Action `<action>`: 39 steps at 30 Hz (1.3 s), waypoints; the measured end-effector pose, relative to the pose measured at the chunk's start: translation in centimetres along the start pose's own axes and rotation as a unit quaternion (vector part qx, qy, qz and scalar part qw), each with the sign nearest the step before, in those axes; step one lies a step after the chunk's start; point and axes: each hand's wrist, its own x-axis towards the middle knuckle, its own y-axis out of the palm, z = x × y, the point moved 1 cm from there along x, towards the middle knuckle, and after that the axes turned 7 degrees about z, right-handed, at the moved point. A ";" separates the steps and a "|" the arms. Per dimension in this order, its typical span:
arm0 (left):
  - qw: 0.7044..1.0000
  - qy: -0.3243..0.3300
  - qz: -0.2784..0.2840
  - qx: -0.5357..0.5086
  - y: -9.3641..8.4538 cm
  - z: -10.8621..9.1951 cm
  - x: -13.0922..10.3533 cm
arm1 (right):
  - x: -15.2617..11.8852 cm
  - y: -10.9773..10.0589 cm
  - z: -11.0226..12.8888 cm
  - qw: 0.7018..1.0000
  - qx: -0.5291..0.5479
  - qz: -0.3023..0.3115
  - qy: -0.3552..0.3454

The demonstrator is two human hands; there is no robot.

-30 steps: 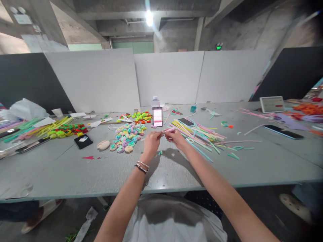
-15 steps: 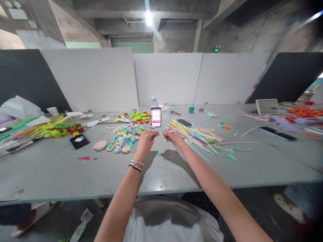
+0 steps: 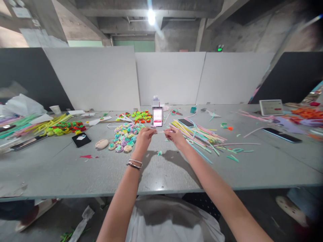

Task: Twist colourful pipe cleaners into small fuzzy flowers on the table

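Observation:
My left hand (image 3: 145,137) is closed in a pinch above the middle of the table. Facing it, my right hand (image 3: 174,136) is pinched shut as well. Between the fingertips of both stretches a short, thin, pale pipe cleaner (image 3: 160,132), its ends hidden in the fingers. A heap of small pastel fuzzy flowers (image 3: 123,136) lies just left of my left hand. Beside my right hand is a bundle of pastel pipe cleaners (image 3: 205,136). Below the hands a small green scrap (image 3: 159,153) rests on the table (image 3: 161,174).
A lit phone (image 3: 157,116) stands upright behind my hands, with a bottle (image 3: 155,100) behind it. Another phone (image 3: 186,123) lies by the bundle. Red and yellow fuzzy pieces (image 3: 67,128) and a black square item (image 3: 81,139) are at left. White panels (image 3: 170,79) border the back.
My hands have moved slightly apart, so more of the thin pale pipe cleaner shows between them. The whole view has shifted a little.

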 end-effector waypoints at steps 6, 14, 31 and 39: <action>1.000 -0.001 -0.015 0.007 -0.5 0.2 -0.2 | 0.2 0.0 -0.2 1.000 0.004 0.003 -0.003; 0.998 -0.043 -0.034 -0.011 -2.3 2.6 -0.6 | -0.2 -0.3 0.7 0.999 0.022 -0.012 -0.022; 0.947 -0.232 -0.200 -0.100 -3.9 5.0 -1.6 | 0.4 -1.0 -1.1 0.964 0.221 -0.034 0.146; 0.952 -0.194 -0.219 -0.090 -3.6 4.9 -1.6 | 0.6 -1.5 -1.8 0.970 0.180 -0.030 0.161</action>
